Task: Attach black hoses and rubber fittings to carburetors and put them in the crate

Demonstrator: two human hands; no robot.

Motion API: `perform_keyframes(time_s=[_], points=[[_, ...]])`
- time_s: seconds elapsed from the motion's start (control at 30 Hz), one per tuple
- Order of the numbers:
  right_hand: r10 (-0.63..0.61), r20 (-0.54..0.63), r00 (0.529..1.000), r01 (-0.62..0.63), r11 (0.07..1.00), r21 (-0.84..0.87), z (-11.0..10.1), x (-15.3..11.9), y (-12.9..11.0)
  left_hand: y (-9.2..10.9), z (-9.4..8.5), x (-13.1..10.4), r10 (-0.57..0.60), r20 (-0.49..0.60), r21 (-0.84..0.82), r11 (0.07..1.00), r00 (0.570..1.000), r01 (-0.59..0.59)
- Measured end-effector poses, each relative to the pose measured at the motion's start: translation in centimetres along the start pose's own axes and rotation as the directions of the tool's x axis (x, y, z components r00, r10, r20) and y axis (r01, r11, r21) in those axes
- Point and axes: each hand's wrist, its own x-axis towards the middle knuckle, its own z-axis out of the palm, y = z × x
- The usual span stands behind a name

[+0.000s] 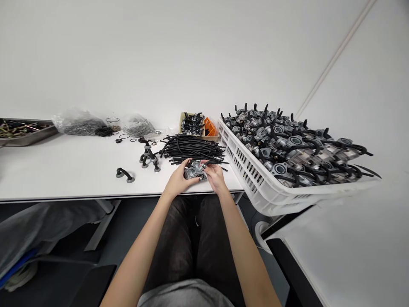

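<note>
A grey metal carburetor (194,170) is held above the front edge of the white table (83,170). My left hand (178,179) is closed round its left side, with the thumb along the front. At its right side, the fingers of my right hand (214,174) are pinched against the body; whether they also hold a small part is hidden. Just behind the hands lies a pile of short black rubber hoses (191,149). Left of the hands stands a cluster of black bent tubes with grey round ends (148,157), and a similar bent piece (125,175) lies apart.
A white plastic crate (255,179) heaped with carburetors (294,145) stands at the right. Behind the hoses are a yellowish bin (182,121) of small black parts and an orange tray (210,127). Plastic bags (75,121), black rings (124,136) and a metal tray (32,135) lie leftward.
</note>
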Motion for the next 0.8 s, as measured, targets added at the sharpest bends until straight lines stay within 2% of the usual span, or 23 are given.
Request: perform_keyframes(time_s=[0.53, 0.8], points=[[-0.048, -0.003, 0.999, 0.048, 0.998, -0.047, 0.18, 0.11, 0.21, 0.21, 0.03, -0.09, 0.009, 0.013, 0.010, 1.000, 1.000, -0.009], [-0.034, -0.005, 0.999, 0.034, 0.998, -0.059, 0.14, 0.05, 0.13, 0.04, 0.13, -0.09, 0.011, 0.008, 0.020, 1.000, 1.000, -0.011]])
